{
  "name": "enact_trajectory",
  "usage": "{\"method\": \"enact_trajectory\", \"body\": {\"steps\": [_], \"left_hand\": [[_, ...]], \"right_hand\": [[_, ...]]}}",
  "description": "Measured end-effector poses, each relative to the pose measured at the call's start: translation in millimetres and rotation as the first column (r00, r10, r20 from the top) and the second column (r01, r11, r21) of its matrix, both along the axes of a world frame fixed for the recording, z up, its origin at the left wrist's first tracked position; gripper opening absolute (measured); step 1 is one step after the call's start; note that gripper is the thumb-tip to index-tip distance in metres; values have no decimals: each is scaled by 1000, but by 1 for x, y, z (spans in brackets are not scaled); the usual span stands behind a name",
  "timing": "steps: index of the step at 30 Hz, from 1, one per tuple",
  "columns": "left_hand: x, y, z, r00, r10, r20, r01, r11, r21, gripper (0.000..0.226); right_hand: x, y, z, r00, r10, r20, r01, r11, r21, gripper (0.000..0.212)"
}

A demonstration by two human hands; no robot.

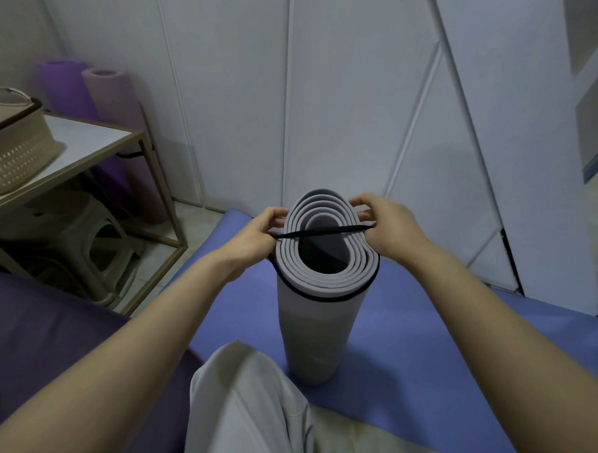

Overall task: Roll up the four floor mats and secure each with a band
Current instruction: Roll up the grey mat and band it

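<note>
- Grey rolled mat point(315, 329): stands upright on end at the middle of the view, with its spiral top end turned up. Its upper rim lies between the two hands, and both touch it.
- Black band point(324, 231): pulled taut across the open top of the roll, running from one hand to the other. Its other run loops round the near side of the roll just under the rim.
- Blue mat point(457, 336): lies flat and unrolled on the floor under the grey roll, with bare surface to the right of the roll.
- Dark purple mat point(46, 335): lies flat on the floor to the left, beside the blue mat.
- White panelled wall point(330, 108): close behind the roll, just past the far edge of the blue mat.
- Metal-framed table point(89, 138): stands near on the left. A beige basket point(13, 152) sits on it and stacked stools point(94, 244) sit beneath.
- Violet rolled mat point(62, 82) and mauve rolled mat point(108, 91): upright in the corner behind the table, well apart from the hands.
- Left hand point(268, 228): at the left rim, with fingers curled, pinching the band's left end.
- Right hand point(383, 226): at the right rim, with fingers bent over the far edge, gripping the band's right end.
- Light trouser leg point(248, 412): near the base of the roll.
</note>
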State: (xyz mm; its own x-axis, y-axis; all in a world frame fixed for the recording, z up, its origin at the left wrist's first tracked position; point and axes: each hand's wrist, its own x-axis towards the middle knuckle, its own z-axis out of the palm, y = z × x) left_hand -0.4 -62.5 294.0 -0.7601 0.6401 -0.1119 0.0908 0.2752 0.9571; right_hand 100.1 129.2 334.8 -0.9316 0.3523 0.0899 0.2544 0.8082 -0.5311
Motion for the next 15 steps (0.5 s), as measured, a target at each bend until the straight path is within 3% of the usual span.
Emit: {"method": "enact_trajectory", "body": {"steps": [4, 10, 15], "left_hand": [[-5, -3, 9, 993, -110, -38, 108, 992, -65, 69], [-6, 2, 20, 938, -150, -312, 73, 967, -245, 47], [-6, 4, 14, 948, -172, -267, 119, 972, -204, 46]], "right_hand": [[-5, -2, 11, 988, 102, 113, -127, 961, 244, 55], [-11, -3, 23, 966, 146, 213, -191, 959, 209, 46], [-9, 1, 28, 950, 143, 278, -193, 968, 160, 40]]}}
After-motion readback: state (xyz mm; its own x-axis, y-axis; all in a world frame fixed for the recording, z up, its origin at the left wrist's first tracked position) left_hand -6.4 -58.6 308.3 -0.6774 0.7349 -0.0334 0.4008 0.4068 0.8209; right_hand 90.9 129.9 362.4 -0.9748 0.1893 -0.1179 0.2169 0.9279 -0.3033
